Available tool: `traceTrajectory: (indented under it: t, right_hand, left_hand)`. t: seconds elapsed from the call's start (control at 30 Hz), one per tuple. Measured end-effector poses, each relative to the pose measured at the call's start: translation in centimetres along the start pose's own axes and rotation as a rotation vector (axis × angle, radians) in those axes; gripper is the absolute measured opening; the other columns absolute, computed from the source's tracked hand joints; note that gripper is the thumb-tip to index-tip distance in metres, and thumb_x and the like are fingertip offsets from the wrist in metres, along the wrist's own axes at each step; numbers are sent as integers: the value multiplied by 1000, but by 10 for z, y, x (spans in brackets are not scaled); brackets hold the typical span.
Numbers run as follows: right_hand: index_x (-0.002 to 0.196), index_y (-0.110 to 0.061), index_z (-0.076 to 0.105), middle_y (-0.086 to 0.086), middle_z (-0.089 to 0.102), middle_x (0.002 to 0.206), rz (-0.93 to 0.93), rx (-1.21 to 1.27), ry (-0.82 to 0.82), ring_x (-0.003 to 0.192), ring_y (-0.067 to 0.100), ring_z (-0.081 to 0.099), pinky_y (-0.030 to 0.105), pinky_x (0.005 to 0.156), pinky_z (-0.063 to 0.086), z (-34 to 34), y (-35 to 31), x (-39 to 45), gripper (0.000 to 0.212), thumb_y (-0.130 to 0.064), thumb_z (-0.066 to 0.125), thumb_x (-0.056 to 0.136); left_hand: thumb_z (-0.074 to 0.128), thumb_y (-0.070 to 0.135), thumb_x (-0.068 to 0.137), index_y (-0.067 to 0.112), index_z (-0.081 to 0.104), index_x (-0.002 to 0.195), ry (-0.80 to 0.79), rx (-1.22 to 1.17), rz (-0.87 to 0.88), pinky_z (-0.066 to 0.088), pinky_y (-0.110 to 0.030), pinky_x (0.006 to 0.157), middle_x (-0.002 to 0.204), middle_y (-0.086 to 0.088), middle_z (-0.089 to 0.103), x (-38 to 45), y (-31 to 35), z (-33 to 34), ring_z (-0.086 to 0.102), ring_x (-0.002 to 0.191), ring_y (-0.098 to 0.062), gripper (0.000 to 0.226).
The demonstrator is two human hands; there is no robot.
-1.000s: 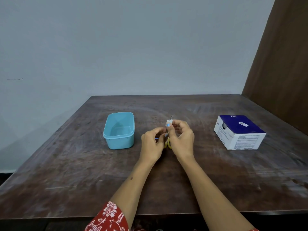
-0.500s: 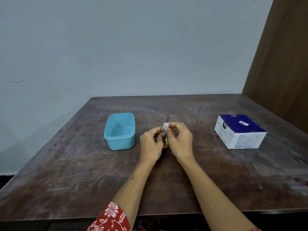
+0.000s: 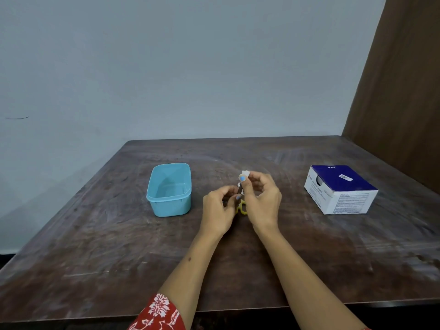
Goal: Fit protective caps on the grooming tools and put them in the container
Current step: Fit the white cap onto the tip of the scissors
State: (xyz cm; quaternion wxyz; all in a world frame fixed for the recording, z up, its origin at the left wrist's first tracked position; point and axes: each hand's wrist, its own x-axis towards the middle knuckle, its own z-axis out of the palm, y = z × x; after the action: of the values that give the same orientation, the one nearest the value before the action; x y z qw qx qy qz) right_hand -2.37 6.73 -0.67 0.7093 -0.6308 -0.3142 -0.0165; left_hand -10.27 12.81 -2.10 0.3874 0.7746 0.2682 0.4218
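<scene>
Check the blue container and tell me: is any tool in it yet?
No, the blue container shows only its bare inside, and both hands hold the yellow-handled tool beside it.

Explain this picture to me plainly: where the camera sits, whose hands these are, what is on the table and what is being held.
There is no machine here. The camera is worn on a person's head and looks down at their own bare hands. The left hand grips a small tool with yellow handles, likely little scissors. The right hand pinches a small white cap at the tool's tip. Both are held above a dark wooden table. On it, to the left, stands an open light blue container that looks empty; to the right sits a blue and white cardboard box.
</scene>
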Motion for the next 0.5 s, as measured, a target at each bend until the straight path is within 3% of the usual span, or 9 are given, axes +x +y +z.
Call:
traceTrajectory:
  t: [0.17, 0.37, 0.5]
  right_hand:
    - [82, -24, 66, 6, 70, 87, 90, 4, -138, 73, 11, 67, 14, 59, 51, 1, 0, -2, 7, -20, 72, 81]
    - [78, -30, 64, 5, 69, 85, 50, 79, 3, 73, 23, 67, 35, 63, 55, -1, -7, -3, 10, -24, 71, 82]
    - [82, -19, 66, 7, 69, 76, 119, 84, -104, 62, 13, 66, 33, 58, 54, -1, -4, -3, 7, -24, 72, 81]
  left_hand:
    - [59, 5, 86, 13, 70, 105, 32, -31, -19, 55, -23, 75, 94, -1, 74, 1, 0, -3, 67, 84, -6, 23]
    - [61, 7, 86, 14, 71, 99, -29, -120, -71, 58, -39, 77, 90, 1, 73, -1, 2, 0, 69, 85, -10, 18]
    - [59, 3, 86, 9, 70, 104, -43, -143, -69, 58, -42, 78, 93, -4, 73, 0, 2, -2, 69, 87, -14, 21]
